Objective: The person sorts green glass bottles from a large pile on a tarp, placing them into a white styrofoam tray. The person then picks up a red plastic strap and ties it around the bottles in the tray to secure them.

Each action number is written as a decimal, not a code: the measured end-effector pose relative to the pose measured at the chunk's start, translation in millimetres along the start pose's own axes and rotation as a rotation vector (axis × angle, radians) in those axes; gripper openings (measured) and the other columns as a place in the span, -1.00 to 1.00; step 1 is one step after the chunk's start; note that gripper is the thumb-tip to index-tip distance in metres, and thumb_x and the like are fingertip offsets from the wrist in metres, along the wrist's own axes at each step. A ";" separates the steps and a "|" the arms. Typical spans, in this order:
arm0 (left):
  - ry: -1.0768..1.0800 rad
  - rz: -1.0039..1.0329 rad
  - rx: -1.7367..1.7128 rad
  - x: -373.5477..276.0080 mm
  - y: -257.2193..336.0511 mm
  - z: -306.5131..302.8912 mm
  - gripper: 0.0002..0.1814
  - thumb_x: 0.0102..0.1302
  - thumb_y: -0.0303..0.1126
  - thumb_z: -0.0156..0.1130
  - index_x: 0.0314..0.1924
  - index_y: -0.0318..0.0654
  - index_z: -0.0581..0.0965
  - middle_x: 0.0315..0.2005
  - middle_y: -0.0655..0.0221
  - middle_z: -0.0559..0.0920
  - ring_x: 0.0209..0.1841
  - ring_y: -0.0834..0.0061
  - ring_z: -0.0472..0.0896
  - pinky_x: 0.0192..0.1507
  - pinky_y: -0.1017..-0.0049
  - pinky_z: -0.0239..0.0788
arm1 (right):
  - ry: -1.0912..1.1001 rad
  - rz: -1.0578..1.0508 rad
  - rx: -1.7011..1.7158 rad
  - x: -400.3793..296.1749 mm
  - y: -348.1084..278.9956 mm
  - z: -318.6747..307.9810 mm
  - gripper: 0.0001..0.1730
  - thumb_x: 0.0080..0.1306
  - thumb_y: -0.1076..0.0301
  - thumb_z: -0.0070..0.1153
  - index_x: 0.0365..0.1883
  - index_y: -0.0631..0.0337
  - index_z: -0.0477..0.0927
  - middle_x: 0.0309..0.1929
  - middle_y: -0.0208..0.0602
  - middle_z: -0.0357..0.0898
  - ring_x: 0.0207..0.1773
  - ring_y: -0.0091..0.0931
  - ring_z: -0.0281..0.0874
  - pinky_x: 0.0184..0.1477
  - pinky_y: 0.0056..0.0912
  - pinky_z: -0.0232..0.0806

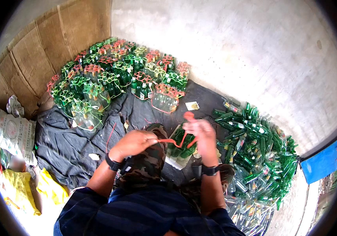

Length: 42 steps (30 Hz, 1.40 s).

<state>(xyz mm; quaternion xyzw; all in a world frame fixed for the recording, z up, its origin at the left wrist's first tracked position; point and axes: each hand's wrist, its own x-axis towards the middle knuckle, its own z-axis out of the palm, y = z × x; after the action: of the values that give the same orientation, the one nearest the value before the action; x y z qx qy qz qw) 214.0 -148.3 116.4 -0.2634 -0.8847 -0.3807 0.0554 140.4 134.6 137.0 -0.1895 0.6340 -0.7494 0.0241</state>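
My left hand (137, 142) pinches one end of a red plastic strap (168, 140) between thumb and fingers. Farther along, the same strap runs to my right hand (201, 132), which grips it and is blurred by motion. A bunched part of the strap sticks up above the right fingers. Below both hands, several green glass bottles (175, 150) stand close together in a pale shallow box or tray (176, 164) between my knees. The strap hangs slack over these bottles, and the right hand hides part of them.
Many strapped bundles of bottles (121, 67) stand against the back walls. A heap of loose glass bottles (254, 153) lies at right. Dark cloth (68, 129) covers the floor. White printed sacks (10, 129) and yellow bags (50, 185) are at left, and a blue panel (323, 159) is at far right.
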 end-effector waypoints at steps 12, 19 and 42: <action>0.049 -0.043 0.065 4.8 12.4 21.5 -0.70 0.53 -0.19 0.19 -0.19 -0.30 0.63 -0.29 0.04 0.70 -0.21 -0.04 0.69 -0.18 0.12 0.51 | -0.192 0.070 -0.566 -26.2 42.0 77.5 -0.75 0.62 0.25 0.04 -0.17 0.27 0.57 -0.54 -0.42 0.52 -0.57 -0.66 0.41 -0.48 -0.50 0.29; 0.060 -0.206 -0.260 -14.1 -21.9 5.3 -0.64 0.61 -0.14 0.13 -0.18 -0.33 0.58 -0.41 0.21 0.58 -0.32 0.40 0.56 -0.17 0.37 0.41 | 0.040 0.353 0.452 -16.8 17.9 -2.9 -0.81 0.58 0.27 0.10 -0.18 0.19 0.58 -0.62 -0.70 0.19 -0.64 -0.77 0.07 -0.62 -0.62 -0.06; 0.301 -0.348 -0.186 -50.4 -59.6 -26.3 -0.78 0.53 -0.31 0.25 -0.17 -0.36 0.60 -0.43 0.25 0.53 -0.33 0.47 0.50 -0.18 0.42 0.42 | 0.621 -0.111 0.089 -22.2 -9.7 -142.8 -0.75 0.57 0.20 0.06 0.03 0.16 0.61 -0.37 -0.47 0.63 -0.66 -0.78 0.16 -0.68 -0.68 -0.07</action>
<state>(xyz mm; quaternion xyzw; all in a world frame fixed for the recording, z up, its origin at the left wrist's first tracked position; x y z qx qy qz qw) 224.1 -222.2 81.5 -0.0513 -0.8597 -0.4991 0.0959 118.0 277.0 122.9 0.0153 0.5664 -0.7985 -0.2034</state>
